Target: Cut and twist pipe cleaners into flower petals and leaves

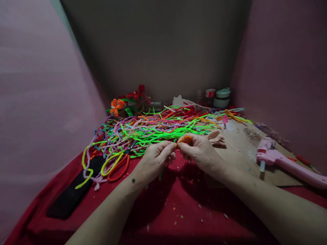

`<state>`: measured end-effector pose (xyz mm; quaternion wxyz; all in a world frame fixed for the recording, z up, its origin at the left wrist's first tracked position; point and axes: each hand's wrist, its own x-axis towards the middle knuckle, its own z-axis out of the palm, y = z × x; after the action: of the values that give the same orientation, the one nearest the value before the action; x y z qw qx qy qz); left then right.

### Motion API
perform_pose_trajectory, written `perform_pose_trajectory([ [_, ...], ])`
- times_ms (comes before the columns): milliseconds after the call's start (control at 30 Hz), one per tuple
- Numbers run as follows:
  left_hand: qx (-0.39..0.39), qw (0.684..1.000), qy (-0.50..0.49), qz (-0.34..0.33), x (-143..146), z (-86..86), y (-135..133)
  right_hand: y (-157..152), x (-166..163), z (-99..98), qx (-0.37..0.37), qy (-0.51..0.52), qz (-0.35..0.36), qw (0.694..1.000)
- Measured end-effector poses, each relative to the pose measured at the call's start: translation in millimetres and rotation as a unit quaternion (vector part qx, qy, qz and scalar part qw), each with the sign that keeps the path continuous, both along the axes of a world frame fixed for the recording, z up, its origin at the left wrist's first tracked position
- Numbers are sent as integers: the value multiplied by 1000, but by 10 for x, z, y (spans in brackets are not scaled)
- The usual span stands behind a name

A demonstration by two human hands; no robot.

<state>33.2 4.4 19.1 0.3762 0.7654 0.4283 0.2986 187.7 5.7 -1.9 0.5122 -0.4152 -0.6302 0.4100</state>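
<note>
Scissors [120, 165] and glue gun [278, 159] flank left hand [155, 158] and right hand [201, 151], both pinching orange pipe cleaner [185, 139].

No text, brand, number or sign can be read anywhere in this view. The small red-and-white container [210, 93] at the back of the counter [194, 217] carries a white band that may hold print, but it is too small and blurred to make out. The pale green lidded jar [222, 97] beside it shows no lettering. The pink glue gun [281, 160] has a small dark and red patch near its nozzle end that cannot be read as a label.
</note>
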Motion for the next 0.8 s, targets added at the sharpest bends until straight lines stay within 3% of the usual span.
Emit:
perform_pose_trajectory([
  [67,-32,999,12,0,-6,17,-2,2,-8,-24,47,-38,-24,998],
  [200,59,995,48,61,7,-36,-15,-7,-29,-57,97,-91,-55,990],
  [267,53,995,40,71,12,-48,-24,-12,-30,-44,83,-74,-42,993],
  [400,-114,993,-18,30,-9,3,-30,-12,-15,25,28,14,11,999],
  [467,-157,986,-47,7,-20,29,-30,-7,-14,45,-15,51,23,998],
  [633,-153,987,-52,-11,-4,15,-35,15,-39,-7,-122,174,28,977],
  [800,-184,980,-70,0,20,-27,-24,47,-37,-49,-99,146,9,984],
])
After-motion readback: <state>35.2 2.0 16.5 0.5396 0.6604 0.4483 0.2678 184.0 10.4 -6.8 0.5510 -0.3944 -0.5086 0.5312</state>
